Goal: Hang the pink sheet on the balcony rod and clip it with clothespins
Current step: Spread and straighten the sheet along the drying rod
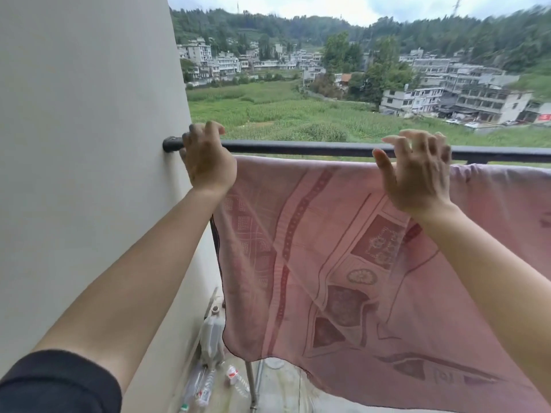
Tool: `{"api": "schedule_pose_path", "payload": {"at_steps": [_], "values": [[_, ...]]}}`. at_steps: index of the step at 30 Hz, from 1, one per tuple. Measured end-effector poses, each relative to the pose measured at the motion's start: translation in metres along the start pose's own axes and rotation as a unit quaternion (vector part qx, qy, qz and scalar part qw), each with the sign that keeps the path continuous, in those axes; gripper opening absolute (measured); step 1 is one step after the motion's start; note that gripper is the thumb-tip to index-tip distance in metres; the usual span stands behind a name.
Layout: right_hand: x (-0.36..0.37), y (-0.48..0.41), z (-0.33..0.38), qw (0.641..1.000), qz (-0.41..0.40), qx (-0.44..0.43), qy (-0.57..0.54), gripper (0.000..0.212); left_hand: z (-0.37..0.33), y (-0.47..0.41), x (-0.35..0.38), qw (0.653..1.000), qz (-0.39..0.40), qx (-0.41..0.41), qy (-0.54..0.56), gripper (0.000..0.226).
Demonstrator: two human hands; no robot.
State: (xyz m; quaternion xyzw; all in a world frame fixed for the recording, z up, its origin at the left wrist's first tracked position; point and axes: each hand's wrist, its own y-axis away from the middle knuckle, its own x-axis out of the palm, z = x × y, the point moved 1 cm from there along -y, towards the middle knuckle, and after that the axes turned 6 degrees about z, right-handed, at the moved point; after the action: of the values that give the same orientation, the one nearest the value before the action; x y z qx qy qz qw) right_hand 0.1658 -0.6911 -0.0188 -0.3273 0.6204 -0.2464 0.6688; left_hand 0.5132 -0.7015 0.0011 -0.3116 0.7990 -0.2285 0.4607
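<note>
Head view: thin, patterned pink sheet along round dark rod.

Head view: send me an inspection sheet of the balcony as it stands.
Surface: grey balcony floor, small part visible.
Job's things: pink patterned sheet draped over black metal balcony rod; clothespins nothing seen.
Clutter: clear plastic bottles and white plastic jug on floor by cream wall.
Grips: left grip at rod's wall end, fingers bent, hold unclear; right grip open, fingers spread above sheet's top edge.
Cables: nothing seen.
Surroundings: green field, buildings, wooded hills beyond.
</note>
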Motion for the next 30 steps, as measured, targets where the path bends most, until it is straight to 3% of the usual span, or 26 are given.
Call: {"api": "schedule_pose_path", "payload": {"at_steps": [2,4,6,7,11,13,15,17,18,20,23,26,28,30], "values": [[-0.006,0.008,-0.008,0.998,-0.025,0.045,-0.029,0.056,-0.018,0.004,0.004,0.993,0.001,0.116,-0.021,0.028],[-0.005,0.015,-0.016,0.995,-0.007,0.095,-0.038,0.06,-0.032,0.011,0.014,0.977,0.078,0.187,-0.063,0.034],[-0.001,0.024,-0.025,0.993,0.043,0.111,-0.009,0.068,-0.025,0.01,0.022,0.959,0.155,0.196,-0.132,0.048],[0.0,0.027,-0.031,0.991,0.074,0.108,0.011,0.072,-0.015,0.007,0.023,0.956,0.158,0.195,-0.152,0.053],[-0.006,0.028,-0.046,0.982,0.136,0.098,0.082,0.074,0.023,-0.001,0.026,0.962,0.099,0.202,-0.155,0.053],[-0.003,0.021,-0.037,0.979,0.144,0.125,0.069,0.069,0.029,0.001,0.033,0.979,0.085,0.152,-0.109,0.048],[0.001,0.017,-0.019,0.978,0.122,0.169,0.021,0.068,0.034,0.002,0.034,0.999,0.032,-0.013,0.033,0.049],[0.004,0.018,0.004,0.985,0.077,0.152,-0.012,0.072,0.045,0.005,0.032,0.966,0.05,-0.194,0.162,0.065],[0.007,0.02,0.016,0.99,0.069,0.122,-0.015,0.072,0.053,0.008,0.032,0.95,0.086,-0.236,0.187,0.071],[0.016,0.027,0.04,0.994,0.076,0.069,-0.023,0.075,0.07,0.022,0.032,0.956,0.13,-0.211,0.159,0.069],[0.036,0.029,0.076,0.994,0.095,0.045,-0.034,0.083,0.093,0.034,0.031,0.984,0.09,-0.118,0.103,0.045],[0.052,0.024,0.1,0.99,0.12,0.056,-0.037,0.094,0.108,0.046,0.037,0.988,0.072,-0.061,0.119,0.033],[0.059,0.019,0.107,0.989,0.133,0.064,-0.032,0.101,0.112,0.054,0.041,0.982,0.107,-0.063,0.14,0.034],[0.062,0.017,0.114,0.988,0.137,0.067,-0.026,0.105,0.114,0.061,0.048,0.965,0.201,-0.073,0.154,0.035]]}}
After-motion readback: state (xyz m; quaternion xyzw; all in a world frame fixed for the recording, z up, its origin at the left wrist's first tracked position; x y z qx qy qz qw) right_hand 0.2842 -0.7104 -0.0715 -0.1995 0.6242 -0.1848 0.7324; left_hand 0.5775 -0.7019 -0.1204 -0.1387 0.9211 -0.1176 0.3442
